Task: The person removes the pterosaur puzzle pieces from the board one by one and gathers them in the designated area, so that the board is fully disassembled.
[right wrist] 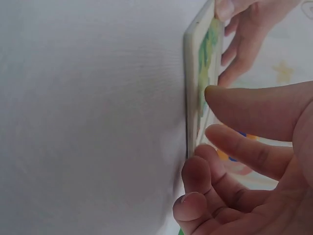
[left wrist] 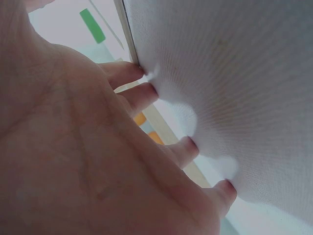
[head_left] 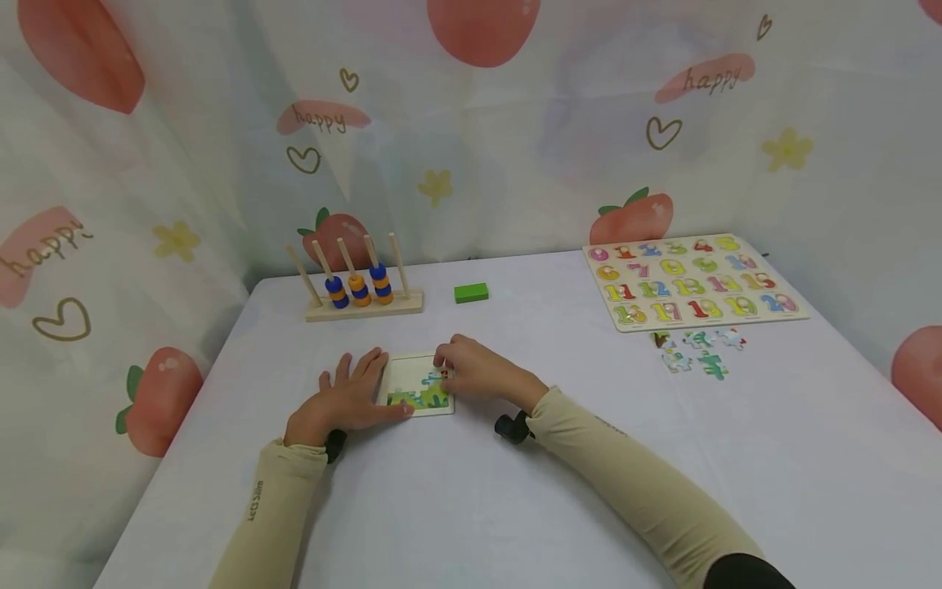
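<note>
A small jigsaw tray (head_left: 401,372) lies on the table, its lower and right parts filled with green and blue picture pieces. My left hand (head_left: 352,401) spreads its fingers along the left side and rests its thumb on the tray's front edge. In the left wrist view the fingertips (left wrist: 188,147) touch the white cloth. At the tray's right side my right hand (head_left: 478,370) pinches a jigsaw piece (head_left: 445,374) with thumb and index finger, low over the picture. The right wrist view shows the other fingertips (right wrist: 195,174) bent beside the tray's edge (right wrist: 190,73).
Behind the tray stand a wooden peg stand (head_left: 364,308) with blue and orange rings and a green block (head_left: 471,293). A number puzzle board (head_left: 692,282) lies at the back right, with several loose jigsaw pieces (head_left: 712,365) just in front of it. A printed curtain (head_left: 478,147) hangs behind.
</note>
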Demonstrator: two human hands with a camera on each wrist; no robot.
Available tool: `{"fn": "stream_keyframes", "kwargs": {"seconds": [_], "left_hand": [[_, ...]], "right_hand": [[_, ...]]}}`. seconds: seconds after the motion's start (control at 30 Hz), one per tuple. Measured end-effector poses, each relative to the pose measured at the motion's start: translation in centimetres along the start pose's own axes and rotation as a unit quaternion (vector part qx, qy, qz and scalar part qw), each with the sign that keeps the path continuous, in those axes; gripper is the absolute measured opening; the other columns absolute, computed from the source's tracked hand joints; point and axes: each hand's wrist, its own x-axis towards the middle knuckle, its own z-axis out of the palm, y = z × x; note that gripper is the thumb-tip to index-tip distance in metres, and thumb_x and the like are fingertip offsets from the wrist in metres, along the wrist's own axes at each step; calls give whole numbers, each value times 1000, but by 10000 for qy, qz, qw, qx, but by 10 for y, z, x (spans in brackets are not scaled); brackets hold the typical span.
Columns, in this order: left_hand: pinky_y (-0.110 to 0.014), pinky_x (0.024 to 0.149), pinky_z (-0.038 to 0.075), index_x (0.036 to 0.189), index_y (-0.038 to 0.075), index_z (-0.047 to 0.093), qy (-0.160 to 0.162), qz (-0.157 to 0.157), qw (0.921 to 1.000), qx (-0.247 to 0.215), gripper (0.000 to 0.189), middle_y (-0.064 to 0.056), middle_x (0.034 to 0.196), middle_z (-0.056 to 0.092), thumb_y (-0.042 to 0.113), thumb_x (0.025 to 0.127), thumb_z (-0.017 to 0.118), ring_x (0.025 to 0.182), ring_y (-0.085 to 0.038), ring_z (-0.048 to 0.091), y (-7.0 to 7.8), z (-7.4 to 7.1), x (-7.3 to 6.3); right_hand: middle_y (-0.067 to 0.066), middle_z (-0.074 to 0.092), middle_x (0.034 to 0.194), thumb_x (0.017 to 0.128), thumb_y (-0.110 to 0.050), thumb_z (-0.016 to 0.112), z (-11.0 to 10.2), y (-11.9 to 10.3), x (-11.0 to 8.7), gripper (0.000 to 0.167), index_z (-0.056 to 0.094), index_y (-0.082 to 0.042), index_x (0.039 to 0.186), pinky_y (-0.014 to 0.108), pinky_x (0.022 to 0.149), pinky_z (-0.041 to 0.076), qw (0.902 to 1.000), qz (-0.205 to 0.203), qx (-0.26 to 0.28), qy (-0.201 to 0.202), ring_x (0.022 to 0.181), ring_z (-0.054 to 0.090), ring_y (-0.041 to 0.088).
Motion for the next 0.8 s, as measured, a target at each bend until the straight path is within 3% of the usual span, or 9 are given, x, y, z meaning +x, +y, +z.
{"fn": "stream_keyframes", "kwargs": {"seconds": [0.67, 0.8], "left_hand": [[-81, 118, 4, 171, 4, 20, 12, 23, 10000, 9, 113, -17, 177, 14, 68, 92, 70, 158, -57, 2, 0, 0, 1], [-81, 118, 4, 171, 4, 20, 20, 33, 10000, 0, 113, -17, 177, 14, 69, 92, 70, 158, -57, 2, -1, 1, 1]], "right_hand": [[6, 58, 102, 97, -1, 74, 5, -4, 4, 9, 68, -1, 103, 35, 85, 50, 10000, 54, -50, -3, 94, 52, 19], [6, 60, 102, 97, 2, 73, 4, -5, 3, 13, 66, 0, 108, 36, 87, 51, 9999, 71, 63, 37, 95, 54, 20]]}}
